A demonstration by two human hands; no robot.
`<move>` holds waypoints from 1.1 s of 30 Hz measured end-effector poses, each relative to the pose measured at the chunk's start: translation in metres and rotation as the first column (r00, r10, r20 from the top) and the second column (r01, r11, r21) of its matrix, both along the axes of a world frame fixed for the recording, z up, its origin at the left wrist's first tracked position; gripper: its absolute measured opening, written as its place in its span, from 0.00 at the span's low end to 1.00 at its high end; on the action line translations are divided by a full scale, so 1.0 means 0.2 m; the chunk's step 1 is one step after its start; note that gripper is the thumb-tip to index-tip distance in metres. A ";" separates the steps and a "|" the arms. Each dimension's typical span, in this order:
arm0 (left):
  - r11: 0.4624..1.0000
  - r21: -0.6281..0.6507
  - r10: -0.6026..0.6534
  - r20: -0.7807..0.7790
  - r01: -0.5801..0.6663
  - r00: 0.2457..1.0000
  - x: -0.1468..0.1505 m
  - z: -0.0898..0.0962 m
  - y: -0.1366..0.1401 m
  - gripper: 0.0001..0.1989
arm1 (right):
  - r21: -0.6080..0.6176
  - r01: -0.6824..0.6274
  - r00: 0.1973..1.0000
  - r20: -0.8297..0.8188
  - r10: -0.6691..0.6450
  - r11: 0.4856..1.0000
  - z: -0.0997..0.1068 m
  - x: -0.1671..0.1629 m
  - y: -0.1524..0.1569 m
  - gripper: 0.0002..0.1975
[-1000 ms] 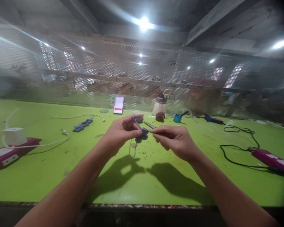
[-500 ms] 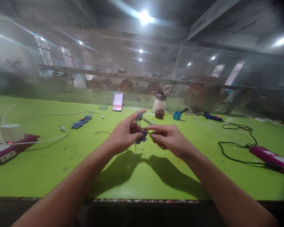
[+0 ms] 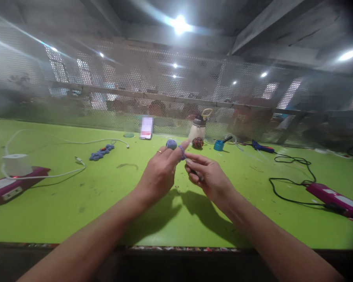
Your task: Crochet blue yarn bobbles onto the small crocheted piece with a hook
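Observation:
My left hand (image 3: 160,170), back turned up and a ring on one finger, is closed on a small purple crochet piece (image 3: 182,153). Most of that piece is hidden behind the fingers. Purple yarn wraps the outstretched index finger. My right hand (image 3: 208,172) meets it at the fingertips, gripping a crochet hook whose dark handle (image 3: 199,176) shows under the fingers. The hook's tip cannot be made out. Just beyond my left hand lies a blue-purple yarn ball (image 3: 171,144).
On the green table (image 3: 76,219) lie a blue crocheted strip (image 3: 101,152), a multicoloured ball (image 3: 197,143), a teal pot (image 3: 219,145) and a blue glue gun (image 3: 262,147). A phone (image 3: 146,127) and a bottle (image 3: 197,127) stand behind. Corded power strips (image 3: 335,197) lie at both sides.
My left hand has rolled over, its back now upward, and the crochet piece has turned mostly out of sight. My right hand has tilted; the hook's metal shaft no longer shows.

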State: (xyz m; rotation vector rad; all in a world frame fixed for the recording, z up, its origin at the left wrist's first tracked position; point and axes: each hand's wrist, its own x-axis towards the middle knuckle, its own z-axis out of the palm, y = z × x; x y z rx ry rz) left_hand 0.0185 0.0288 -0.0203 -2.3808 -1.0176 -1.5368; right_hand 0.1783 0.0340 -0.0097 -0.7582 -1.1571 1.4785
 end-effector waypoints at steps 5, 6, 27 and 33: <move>0.679 -0.466 -0.106 0.701 0.567 0.705 -0.01 0.05 0.00 0.38 | 0.042 0.042 0.998 -0.054 -0.040 0.998 0.00 -0.01 -0.03 0.16; 0.609 -0.465 -0.084 0.768 0.643 0.635 -0.01 0.06 0.00 0.38 | 0.057 0.041 0.998 -0.047 -0.038 0.998 0.01 -0.01 -0.03 0.16; 0.431 -0.572 -0.053 0.757 0.698 0.652 -0.10 0.12 -0.01 0.32 | 0.259 -0.307 0.918 0.334 0.213 0.916 0.09 0.18 0.04 0.13; 0.423 -0.579 -0.071 0.745 0.697 0.663 -0.10 0.14 -0.03 0.31 | 0.284 -0.361 0.890 0.387 0.239 0.888 0.10 0.19 0.05 0.13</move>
